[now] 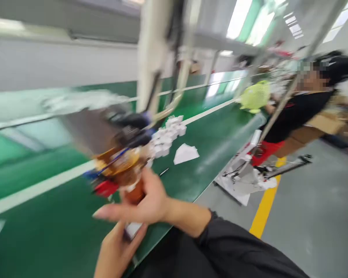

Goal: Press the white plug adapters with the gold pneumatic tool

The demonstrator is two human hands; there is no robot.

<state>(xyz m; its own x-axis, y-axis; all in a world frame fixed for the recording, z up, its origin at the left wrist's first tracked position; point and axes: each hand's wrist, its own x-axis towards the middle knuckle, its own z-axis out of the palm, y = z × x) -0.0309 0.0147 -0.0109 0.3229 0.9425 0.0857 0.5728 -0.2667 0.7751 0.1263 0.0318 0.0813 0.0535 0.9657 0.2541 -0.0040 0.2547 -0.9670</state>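
The picture is smeared by motion. My right hand (pixel 145 204) reaches in from the right on a black sleeve. Its fingers stretch to the left and its thumb presses against a brown and orange object (pixel 127 173) with a blue wire and a red part, too blurred to name. Just below it, my left hand (pixel 116 251) comes up from the bottom edge with its fingers closed round a small white piece (pixel 132 229). Both hands are over the near edge of a green conveyor belt (pixel 60 231).
A heap of small white pieces (pixel 166 135), a white sheet (pixel 185 153) and a thin dark stick (pixel 164 172) lie on the belt. A white post (pixel 150 54) rises behind them. A co-worker in black (pixel 298 112) sits at right beside a yellow-green fan (pixel 255 96).
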